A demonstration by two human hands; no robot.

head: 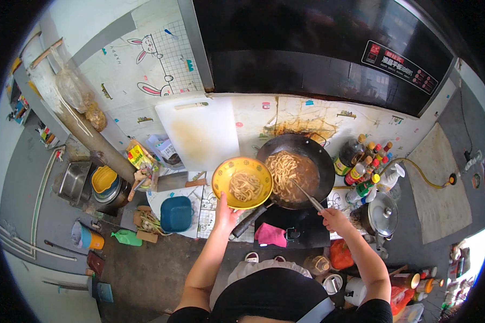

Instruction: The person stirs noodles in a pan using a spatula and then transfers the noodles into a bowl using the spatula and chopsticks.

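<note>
My left hand (225, 214) grips the lower rim of a yellow patterned bowl (219, 173), tilted a little towards me. Thick noodles (245, 186) lie in its bottom. Just right of the bowl, a black wok (323, 161) on the stove (311, 230) holds more noodles (283, 169) in brown broth (307, 173). My right hand (334, 220) holds the handle of a metal cooking utensil (313, 200); its far end dips among the noodles and is hidden. The wok's long handle (248, 222) points down-left, below the bowl.
Left of the bowl are a cleaver (173, 182) and a blue plastic basin (176, 214). A white cutting board (202, 133) leans on the wall. Sauce bottles (355, 161) and a lidded pot (382, 214) stand right. A pink cloth (271, 235) lies at the stove's front. The range hood (307, 68) hangs above.
</note>
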